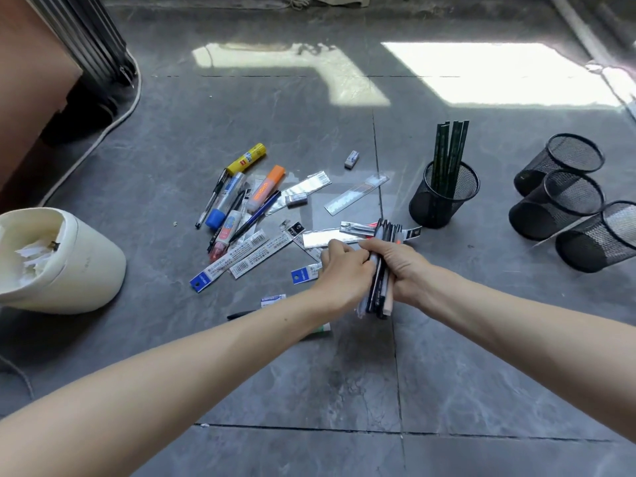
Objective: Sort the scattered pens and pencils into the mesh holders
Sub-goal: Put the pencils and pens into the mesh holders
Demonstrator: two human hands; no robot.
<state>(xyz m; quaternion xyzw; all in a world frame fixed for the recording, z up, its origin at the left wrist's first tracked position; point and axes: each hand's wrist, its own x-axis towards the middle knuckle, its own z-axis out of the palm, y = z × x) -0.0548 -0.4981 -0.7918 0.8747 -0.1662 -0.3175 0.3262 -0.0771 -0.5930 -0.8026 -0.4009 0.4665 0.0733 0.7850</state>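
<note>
The right hand (404, 266) is clenched round a bundle (378, 297) of pens, held above the floor (309, 390) near the middle of the view. The left hand (344, 270) has its fingers curled against the bundle's left side. It seems to be pinching or squaring up 1 pen, though the exact finger hold is hidden.

Just beyond and to the right stands 1 upright holder (430, 208) with green pencils (449, 153) already in it. Another 3 holders (537, 215) lie on their sides further right, touching one another. A pile (241, 208) of pens, refill packs, a highlighter (266, 187) and a glue stick (246, 158) lies to the left, well apart from the holders. A ruler (356, 194) sits between the pile and the upright holder. A pale bin (69, 270) stands at the far left.

The pens look light, stiff and smooth, so a loose bundle will likely slide lengthwise and fan out. Gripping round the middle of the barrels, as the right hand does, should keep the ends even. Holding near 1 end would probably let the rest splay. A mesh holder looks light too and may tip or skid on the glossy floor if the bundle drops in at a slant. The 3 fallen holders will probably need standing up, taken by the rim.
</note>
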